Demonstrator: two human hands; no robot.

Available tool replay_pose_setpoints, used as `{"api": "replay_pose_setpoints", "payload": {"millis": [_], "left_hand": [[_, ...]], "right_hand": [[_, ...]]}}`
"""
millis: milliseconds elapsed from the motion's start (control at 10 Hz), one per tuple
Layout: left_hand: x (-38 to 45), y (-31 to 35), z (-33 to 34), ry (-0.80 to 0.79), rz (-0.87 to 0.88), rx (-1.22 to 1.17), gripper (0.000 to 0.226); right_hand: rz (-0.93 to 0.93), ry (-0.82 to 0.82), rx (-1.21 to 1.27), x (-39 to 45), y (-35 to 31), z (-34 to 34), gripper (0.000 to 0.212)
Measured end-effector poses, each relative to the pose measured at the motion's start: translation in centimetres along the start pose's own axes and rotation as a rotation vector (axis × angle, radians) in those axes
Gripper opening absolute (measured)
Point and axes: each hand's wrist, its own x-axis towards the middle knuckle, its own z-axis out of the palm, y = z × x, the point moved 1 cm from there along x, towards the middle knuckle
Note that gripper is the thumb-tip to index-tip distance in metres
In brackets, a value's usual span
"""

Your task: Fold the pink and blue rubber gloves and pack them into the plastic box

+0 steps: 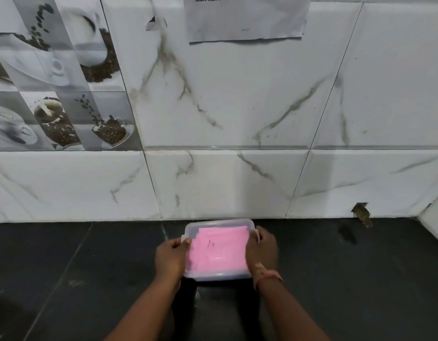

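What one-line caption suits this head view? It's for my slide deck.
Both hands, left and right, grip a clear plastic box with pink glove inside, on a dark counter.

Between the hands sits a see-through, cloudy plastic box (pixel 218 275) with smooth pink rubber (pixel 219 249) inside, on a dark matt counter (pixel 65 267); beyond the hands, shiny white marble-look tiles (pixel 237 94)

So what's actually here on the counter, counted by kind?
Plastic box with lid on: 1
Pink rubber glove, folded inside: 1 visible
Blue glove: 0 visible, perhaps hidden under the pink
Hands gripping the box: 2, left hand, right hand
Total: 4
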Motion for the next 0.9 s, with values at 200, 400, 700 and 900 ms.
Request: {"api": "replay_pose_setpoints", "payload": {"millis": [200,400,700,900], "left_hand": [[4.5,1.1,2.4,-0.009,0.089,0.061,0.022],[6.7,1.1,3.3,-0.032,0.097,-0.038,0.014],[7.1,1.5,3.9,0.023,0.167,0.072,0.023],[5.4,2.7,3.1,0.084,0.350,0.465,0.038]], "right_hand": [[0.067,-0.084,0.058,4.9,1.5,3.2,0.028],[0.049,-0.066,0.011,6.9,1.7,4.2,0.034],[-0.003,-0.033,-0.103,7.6,1.0,4.5,0.040],[0.006,-0.029,-0.390,6.3,-1.7,3.5,0.050]]}}
